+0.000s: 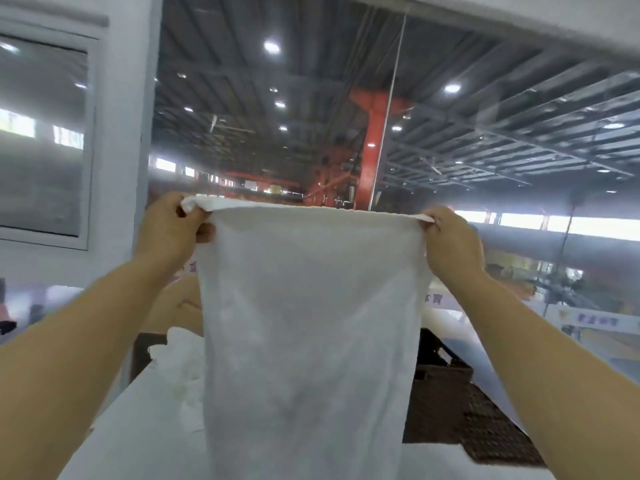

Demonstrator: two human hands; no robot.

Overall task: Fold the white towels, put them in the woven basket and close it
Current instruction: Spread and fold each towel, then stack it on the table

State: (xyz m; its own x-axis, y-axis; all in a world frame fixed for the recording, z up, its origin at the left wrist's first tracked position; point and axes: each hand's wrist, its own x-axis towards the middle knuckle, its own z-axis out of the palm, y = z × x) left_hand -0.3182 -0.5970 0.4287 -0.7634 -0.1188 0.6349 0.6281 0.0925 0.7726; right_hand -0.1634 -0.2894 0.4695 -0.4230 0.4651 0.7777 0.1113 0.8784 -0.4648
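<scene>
Both hands are raised, holding one thin white fabric towel (311, 323) up flat in front of the camera.

- Left hand (173, 226): grip closed on the towel's top left corner, with the cloth bunched between thumb and curled fingers.
- Right hand (450, 240): grip closed on the top right corner in a pinch, and a small tab of cloth sticks out past the fingers.
- The towel's top edge is stretched nearly straight between the two grips. The sheet hangs unfolded, slightly see-through, and narrows a little toward the bottom. Its lower end runs out of frame, so I can't tell whether it touches anything.
- Dark brown woven wicker basket (446, 382): sits on the white surface (138, 431) behind the held towel, to the right. The towel hides most of it. A flat woven panel (491, 431) lies just in front of it on the right, and I can't tell if that's the lid. A dark edge also shows left of the towel, unclear whether it's the same basket.
- Crumpled pile of white towels (176, 362): on the surface, left of the held towel and unfolded.
- Background: a grey-framed window (45, 140) on the left and a red steel column (374, 150) under a ceiling with round lights.
</scene>
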